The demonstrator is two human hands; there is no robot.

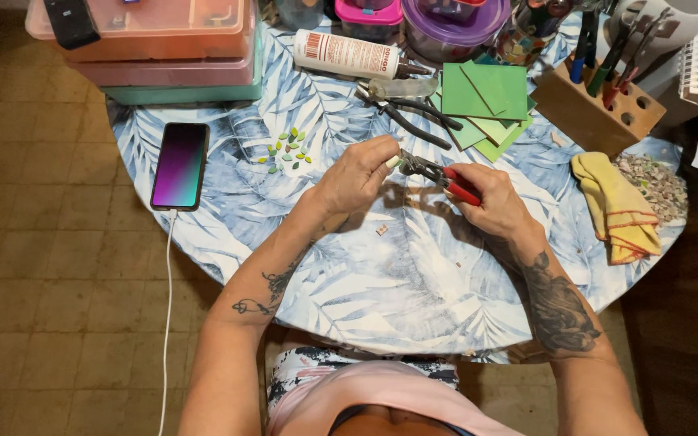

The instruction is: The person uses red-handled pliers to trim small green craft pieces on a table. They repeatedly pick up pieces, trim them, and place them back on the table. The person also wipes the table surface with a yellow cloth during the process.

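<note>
Brown floor tiles (50, 266) spread out on the left, and over them sits a round desk (414, 291) under a pale cloth printed with blue leaves. At its middle the left hand (357, 173) pinches a small pale piece (393, 161) between thumb and fingers, closed tight on it, right at the nose of the red-handled nippers (438, 173). The right hand (490, 198) is wrapped shut around those red handles, just right of the left hand. One tiny chip (381, 230) lies on the cloth near the hands. Far left of them, a scatter of small green leaf-shaped pieces (286, 151), and beyond that a phone (180, 165) with a glowing purple-green screen, its white cable (167, 323) trailing off the near edge. At the far side: stacked plastic boxes (163, 52), a white glue bottle (347, 55) lying flat, black-handled pliers (414, 117), and a fan of green square tiles (486, 101). To the right, a wooden tool block (599, 113), a folded yellow cloth (616, 206) and a heap of pale shards (658, 186) at the desk's edge.
</note>
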